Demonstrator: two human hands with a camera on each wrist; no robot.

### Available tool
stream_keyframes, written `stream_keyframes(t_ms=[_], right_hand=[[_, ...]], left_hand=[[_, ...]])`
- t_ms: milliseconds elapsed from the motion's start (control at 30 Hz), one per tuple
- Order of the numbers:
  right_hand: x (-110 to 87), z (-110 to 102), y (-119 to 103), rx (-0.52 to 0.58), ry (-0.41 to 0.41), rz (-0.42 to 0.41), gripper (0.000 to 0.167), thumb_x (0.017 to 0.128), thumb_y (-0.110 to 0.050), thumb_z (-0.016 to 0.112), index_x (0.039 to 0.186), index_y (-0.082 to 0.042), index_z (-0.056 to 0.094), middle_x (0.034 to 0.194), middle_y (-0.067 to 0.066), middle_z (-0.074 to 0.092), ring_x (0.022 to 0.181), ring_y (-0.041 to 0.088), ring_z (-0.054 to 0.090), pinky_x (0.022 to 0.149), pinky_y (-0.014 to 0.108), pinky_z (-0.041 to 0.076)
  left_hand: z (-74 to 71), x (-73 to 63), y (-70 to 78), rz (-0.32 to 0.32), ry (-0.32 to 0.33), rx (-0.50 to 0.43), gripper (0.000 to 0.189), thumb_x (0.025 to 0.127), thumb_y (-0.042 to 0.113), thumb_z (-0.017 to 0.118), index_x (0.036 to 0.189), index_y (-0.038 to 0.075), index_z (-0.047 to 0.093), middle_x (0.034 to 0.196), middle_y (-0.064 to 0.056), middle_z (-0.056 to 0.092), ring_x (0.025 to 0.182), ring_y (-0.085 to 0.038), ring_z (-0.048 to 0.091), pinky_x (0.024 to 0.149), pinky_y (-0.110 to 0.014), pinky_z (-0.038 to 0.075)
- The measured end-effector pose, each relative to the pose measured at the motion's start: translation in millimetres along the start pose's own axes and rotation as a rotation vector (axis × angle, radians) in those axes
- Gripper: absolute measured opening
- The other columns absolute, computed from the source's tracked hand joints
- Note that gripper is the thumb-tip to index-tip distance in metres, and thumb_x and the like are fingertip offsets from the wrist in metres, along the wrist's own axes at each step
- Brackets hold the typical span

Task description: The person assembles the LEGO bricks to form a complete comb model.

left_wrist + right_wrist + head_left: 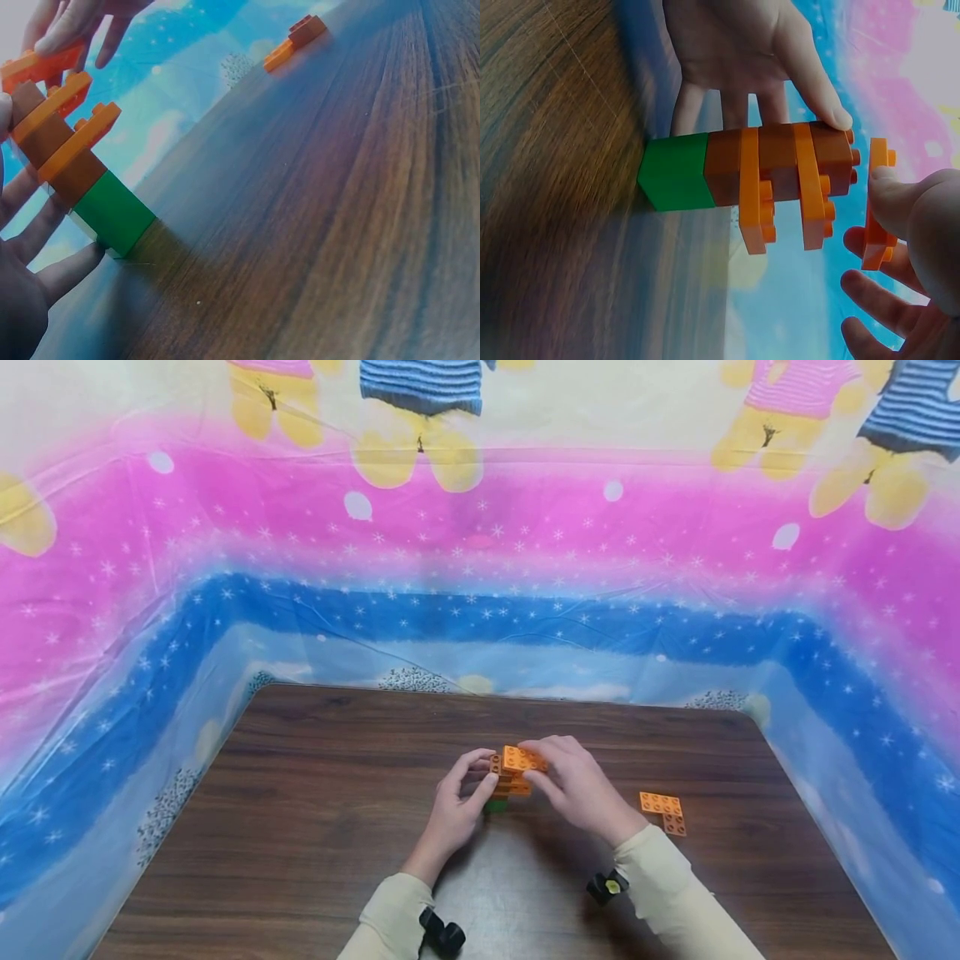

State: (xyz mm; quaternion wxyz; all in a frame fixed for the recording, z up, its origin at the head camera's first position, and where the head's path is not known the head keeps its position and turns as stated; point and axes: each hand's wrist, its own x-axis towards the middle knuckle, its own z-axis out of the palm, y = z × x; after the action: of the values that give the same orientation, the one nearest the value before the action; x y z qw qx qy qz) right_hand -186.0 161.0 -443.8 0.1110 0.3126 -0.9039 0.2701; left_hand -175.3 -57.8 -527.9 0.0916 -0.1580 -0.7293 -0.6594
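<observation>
A tower of toy building bricks stands on the table, with a green block at its base. Above the green, brown bricks alternate with flat orange bricks that stick out to one side. My left hand grips the tower, thumb near the top brown brick and fingers behind. Between thumb and fingers, my right hand pinches another flat orange brick. In the right wrist view a narrow gap separates this brick from the studs on top of the tower.
On the wooden table, right of the right hand, lie a flat orange brick and a brown brick against each other. A patterned cloth hangs around the back and sides of the table.
</observation>
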Motion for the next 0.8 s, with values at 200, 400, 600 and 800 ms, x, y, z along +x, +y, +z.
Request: stream_keyframes(t_ms=[200,400,600,800], right_hand=[[2.8,2.0,-3.4,-0.007,-0.013,-0.013,0.041,0.101,-0.022,0.074,0.139,-0.01,0.067,0.12,0.002,0.07,0.111,0.018,0.061,0.087,0.04,0.054],[4.9,3.8,-3.6,-0.034,-0.021,-0.037,0.039,0.101,-0.022,0.074,0.138,-0.01,0.068,0.119,0.001,0.07,0.108,0.018,0.061,0.086,0.041,0.054],[7.3,3.0,-4.2,-0.049,-0.027,-0.056,0.039,0.101,-0.022,0.074,0.137,-0.011,0.069,0.117,0.001,0.07,0.108,0.019,0.061,0.089,0.042,0.054],[9.3,2.1,-5.3,-0.049,-0.04,-0.06,0.039,0.101,-0.022,0.074,0.138,-0.011,0.069,0.116,0.001,0.07,0.107,0.019,0.062,0.087,0.042,0.054]], left_hand=[[-0.6,-1.1,-0.1,-0.004,-0.001,0.008,0.033,0.106,0.019,0.065,0.139,0.02,0.062,0.124,-0.007,0.069,0.119,-0.027,0.067,0.1,-0.047,0.055],[-0.7,-0.9,0.9,-0.01,-0.002,0.007,0.032,0.106,0.019,0.065,0.138,0.021,0.062,0.124,-0.007,0.068,0.119,-0.026,0.067,0.1,-0.047,0.054],[-0.9,-1.0,0.2,0.01,0.001,0.004,0.033,0.106,0.017,0.065,0.139,0.018,0.061,0.124,-0.01,0.069,0.119,-0.029,0.067,0.1,-0.048,0.055],[-1.3,-0.7,-0.2,0.011,0.001,0.009,0.033,0.106,0.018,0.064,0.139,0.017,0.061,0.125,-0.01,0.068,0.12,-0.029,0.067,0.1,-0.051,0.055]])
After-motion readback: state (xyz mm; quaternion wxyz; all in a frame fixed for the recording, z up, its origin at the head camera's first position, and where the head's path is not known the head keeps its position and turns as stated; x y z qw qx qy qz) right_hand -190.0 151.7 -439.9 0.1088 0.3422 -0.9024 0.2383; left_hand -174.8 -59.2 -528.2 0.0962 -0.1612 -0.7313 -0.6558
